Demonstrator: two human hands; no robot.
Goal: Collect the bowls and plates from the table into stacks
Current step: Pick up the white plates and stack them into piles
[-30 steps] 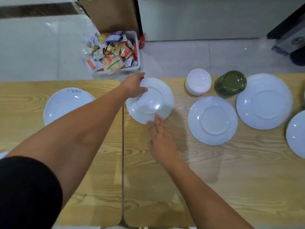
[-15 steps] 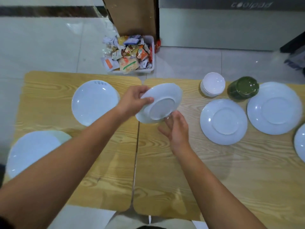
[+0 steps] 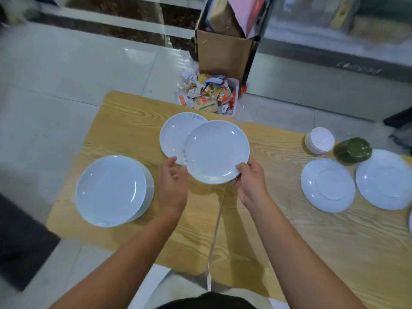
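Turned over since half a second ago, the held plate (image 3: 217, 151) now faces up where its underside showed, and it has passed from the left hand's grip to the right's.

Head view: the right hand (image 3: 249, 186) grasps the held plate by its near right rim, thumb on top and the other fingers hidden below. The left hand (image 3: 174, 188) sits just beside the plate's near left rim with its fingers loosely curled. Whether they touch or bear the plate I cannot tell. The held plate is level above the desk (image 3: 289, 241) and overlaps a lying plate (image 3: 176, 134) just behind and to its left, also face up.

Done so far, as I judge it: only the pair of plates (image 3: 111, 190) well to the left of the held plate counts as a started stack, one set on the other a little off-centre. To the held plate's far right, the white bowls (image 3: 320, 140) and the green bowls (image 3: 352, 150) each seem already nested, upside down.

Left to do: the held plate has to land, likely on the lying plate beneath it or on the pair. Well to its right, two upturned plates (image 3: 327, 185) (image 3: 383, 179) lie singly, bottoms up, and a sliver of another shows at the frame's edge. These would need flipping and gathering, so I put the task well short of halfway for the plates.

Beyond the held plate, off the desk, a bin of wrappers (image 3: 209, 94) stands on the floor.
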